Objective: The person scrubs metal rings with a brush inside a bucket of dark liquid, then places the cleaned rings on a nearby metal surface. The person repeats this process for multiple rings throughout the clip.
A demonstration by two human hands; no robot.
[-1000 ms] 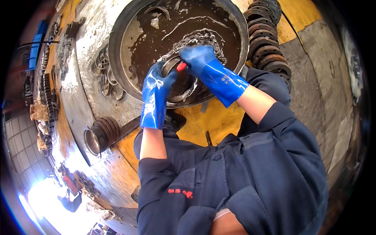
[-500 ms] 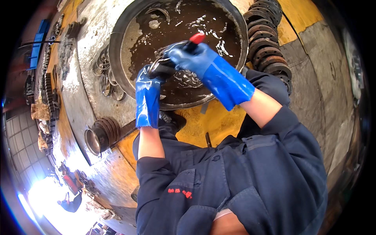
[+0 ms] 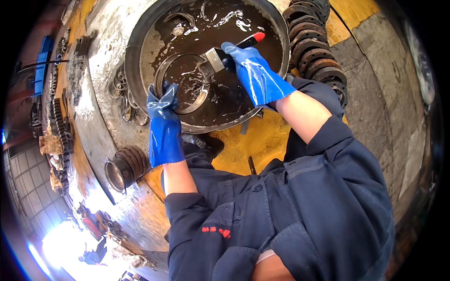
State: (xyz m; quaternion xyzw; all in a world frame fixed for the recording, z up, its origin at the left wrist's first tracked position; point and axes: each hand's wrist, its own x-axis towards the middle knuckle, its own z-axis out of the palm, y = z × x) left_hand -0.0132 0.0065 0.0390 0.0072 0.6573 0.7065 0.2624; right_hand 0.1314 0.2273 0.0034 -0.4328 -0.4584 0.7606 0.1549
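Observation:
My left hand [image 3: 163, 103], in a blue rubber glove, grips the lower left side of a metal ring [image 3: 200, 100]. The ring is held tilted over a large round basin [image 3: 131, 70] of dark, murky liquid [image 3: 229, 98]. My right hand [image 3: 241, 56], gloved the same way, is wrapped round a paintbrush [image 3: 214, 60] with a black, red-tipped handle. The brush's bristles touch the ring's right side. Other curved metal pieces [image 3: 180, 18] lie in the liquid at the far left of the basin.
A row of rusty, dark discs [image 3: 316, 56] stands right of the basin. Several thin rings [image 3: 125, 105] lie on the floor at its left. A stack of ribbed cylinders [image 3: 123, 171] sits nearer, at the lower left. Yellow flooring [image 3: 243, 145] shows between my legs.
My hands have moved apart, the left one lower and the right one farther right. The ring now faces up more openly, with the brush against its right side.

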